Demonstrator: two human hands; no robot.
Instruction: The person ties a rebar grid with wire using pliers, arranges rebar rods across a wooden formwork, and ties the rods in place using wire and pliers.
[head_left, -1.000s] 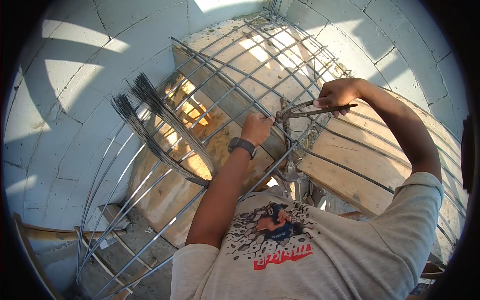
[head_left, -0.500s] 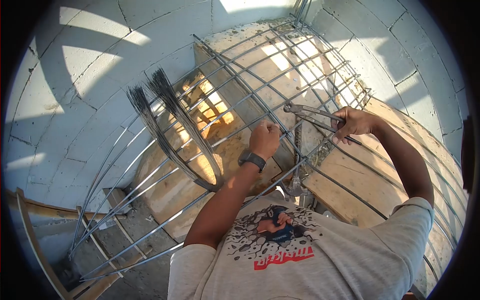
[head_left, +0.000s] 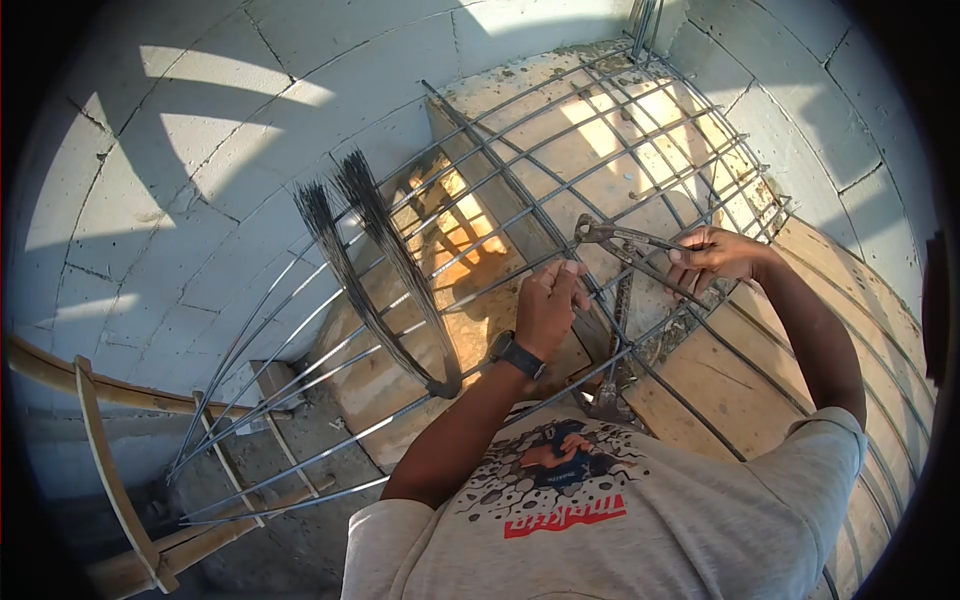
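Observation:
My right hand (head_left: 715, 262) is wrapped round the handles of a pair of steel pincers (head_left: 632, 240), whose jaws point left above the mesh. My left hand (head_left: 548, 310), with a watch on its wrist, is closed with its fingertips pinched together close to a crossing of the bars. Whatever it pinches, if anything, is too small to make out. Beneath both hands runs a grid of steel rebar (head_left: 685, 405). Left of my left hand, a bent bundle of thin black tie wire (head_left: 403, 262) hangs over the bars.
Plywood boards (head_left: 740, 370) lie under the mesh, with a sunlit gap (head_left: 468, 215) between them. Pale block walls (head_left: 250, 130) enclose the far sides. A wooden ladder (head_left: 118, 480) stands at lower left, near long protruding bar ends. A hammer-like metal tool (head_left: 607, 400) rests close to my body.
The camera view has shifted, so the mesh and wire bundle appear farther right and lower. My left fingers have changed pose slightly near the crossing; my right hand still holds the pincers.

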